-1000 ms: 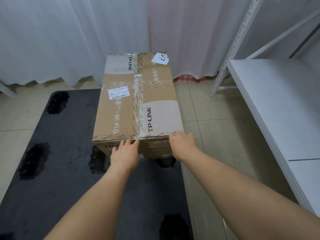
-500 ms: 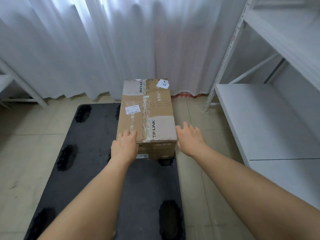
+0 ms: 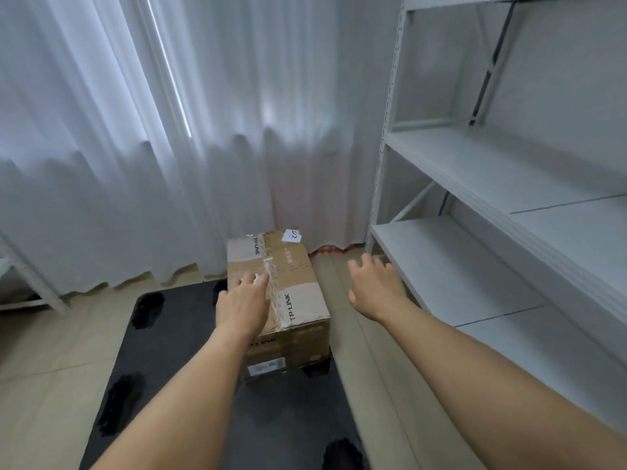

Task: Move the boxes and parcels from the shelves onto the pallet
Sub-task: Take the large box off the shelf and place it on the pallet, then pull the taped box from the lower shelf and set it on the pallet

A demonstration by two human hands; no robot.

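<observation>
One cardboard box (image 3: 278,300) on dark pallet (image 3: 176,361), overhanging its right edge; left hand (image 3: 242,301) and right hand (image 3: 375,284) open, empty. Risk: tipping off if nudged.

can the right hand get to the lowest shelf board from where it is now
Probably yes. The right hand hangs open in the air just beside the lowest shelf board, with nothing between them, and the board's near part lies bare. The cardboard box sits on its other side.

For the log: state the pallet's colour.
Dark grey, nearly black pallet, seen in the head view.
</observation>
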